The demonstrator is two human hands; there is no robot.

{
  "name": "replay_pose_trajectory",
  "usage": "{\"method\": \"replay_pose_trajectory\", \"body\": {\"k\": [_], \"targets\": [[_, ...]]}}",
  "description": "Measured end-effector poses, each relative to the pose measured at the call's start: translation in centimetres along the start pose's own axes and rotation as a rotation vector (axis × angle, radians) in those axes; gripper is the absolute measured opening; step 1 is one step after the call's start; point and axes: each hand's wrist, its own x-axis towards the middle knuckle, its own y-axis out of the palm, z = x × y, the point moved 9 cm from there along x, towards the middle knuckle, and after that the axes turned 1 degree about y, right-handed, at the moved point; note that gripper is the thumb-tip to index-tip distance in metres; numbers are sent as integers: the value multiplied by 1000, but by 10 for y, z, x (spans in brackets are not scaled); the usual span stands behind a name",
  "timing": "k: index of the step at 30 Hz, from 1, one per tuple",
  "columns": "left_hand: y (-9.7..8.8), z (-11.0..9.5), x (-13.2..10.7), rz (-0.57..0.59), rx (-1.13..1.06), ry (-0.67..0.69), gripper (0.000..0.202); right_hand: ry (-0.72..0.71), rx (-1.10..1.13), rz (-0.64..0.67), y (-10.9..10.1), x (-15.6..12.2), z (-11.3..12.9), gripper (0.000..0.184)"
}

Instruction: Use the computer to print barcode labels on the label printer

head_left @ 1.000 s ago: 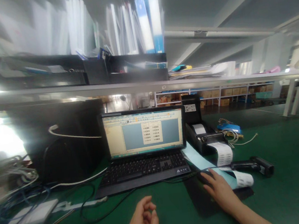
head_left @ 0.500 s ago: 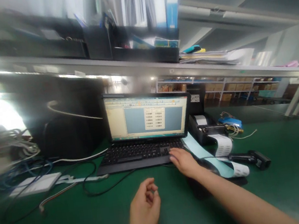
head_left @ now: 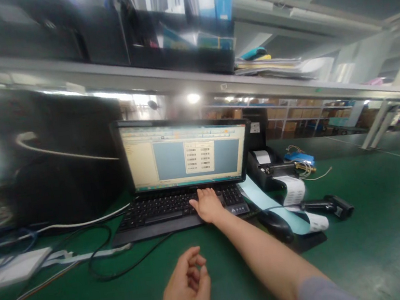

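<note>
My right hand (head_left: 208,204) lies over the right part of a black keyboard (head_left: 166,205), fingers stretched toward the top rows and thumb out to the left. Behind the keyboard stands a monitor (head_left: 139,162), its screen showing a page of barcodes in two columns. My left hand (head_left: 189,282) rests above the green table in front of the keyboard, fingers loosely curled and apart, with nothing in it. A black mouse (head_left: 275,226) sits right of my right forearm, beside a pale blue strip of paper (head_left: 260,198).
A label printer (head_left: 275,170) with a curled label strip (head_left: 294,191) stands right of the monitor. A handheld scanner (head_left: 331,206) lies nearby. Cables and a white box (head_left: 15,267) are at the left. A shelf (head_left: 161,72) with folders crosses above the monitor.
My right hand has moved left across the keyboard, from its right side near the mouse. My left hand stays about where it was. The view has shifted slightly to the right.
</note>
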Motion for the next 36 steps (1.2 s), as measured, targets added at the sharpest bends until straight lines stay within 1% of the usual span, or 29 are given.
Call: {"method": "replay_pose_trajectory", "body": {"k": [2, 4, 6, 10, 12, 13, 15, 20, 22, 24, 26, 28, 29, 31, 33, 36], "targets": [[0, 1, 0, 5, 4, -1, 33, 20, 8, -10, -6, -3, -5, 55], [0, 1, 1, 2, 2, -4, 33, 47, 18, -27, -17, -10, -19, 45], [-1, 0, 1, -7, -12, -8, 33, 113, 23, -48, -30, -18, -46, 38], [1, -8, 2, 0, -44, -19, 32, 350, 9, -74, -55, -38, -119, 38], [2, -12, 2, 6, -49, -16, 32, 411, -2, -63, -62, -46, -141, 36], [2, -13, 2, 3, -50, -14, 32, 413, -8, -55, -63, -48, -145, 34], [1, -12, 2, -7, -52, -13, 33, 388, -23, -36, -63, -50, -145, 31], [4, -3, 3, -2, -38, -3, 33, 336, -83, 10, -56, -45, -129, 23], [7, 0, 2, 19, -38, -1, 33, 325, -104, 0, -62, -44, -124, 19], [7, 1, 0, 11, -47, -8, 33, 304, -118, -38, -77, -50, -121, 22], [6, 0, -2, -24, -66, -18, 31, 284, -128, -85, -94, -67, -123, 26], [4, -2, -3, -57, -87, -27, 30, 270, -150, -115, -108, -94, -131, 27], [4, -3, -4, -62, -96, -29, 30, 264, -168, -120, -112, -111, -137, 26], [6, -3, -5, -48, -105, -31, 30, 249, -226, -131, -113, -143, -151, 25], [11, -3, -4, 11, -99, -30, 30, 243, -273, -149, -111, -170, -163, 32], [15, 1, -4, 85, -81, -38, 32, 257, -272, -163, -104, -193, -173, 41]]}}
